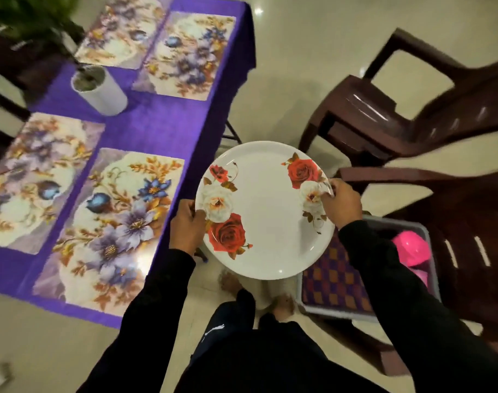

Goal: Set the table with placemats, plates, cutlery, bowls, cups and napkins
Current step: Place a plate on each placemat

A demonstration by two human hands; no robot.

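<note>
Both hands, left hand (186,222) and right hand (341,204), grip a rose-patterned plate (266,211) by its rim, beside the purple tabletop (162,129) bearing four floral placemats (111,222); a grey bin (369,279) sits partly hidden behind the right sleeve.

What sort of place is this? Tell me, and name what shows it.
Probably a home dining area: a table under a purple cloth laid with floral placemats, dark chairs on a tiled floor, and both hands carrying a rose-patterned plate.

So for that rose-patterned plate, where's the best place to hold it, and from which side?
Hold the plate at its raised rim, on opposite edges, coming in from the left and right. It is wide, flat and level, so a two-sided grip keeps it balanced; the left hand and right hand grip it that way.
</note>
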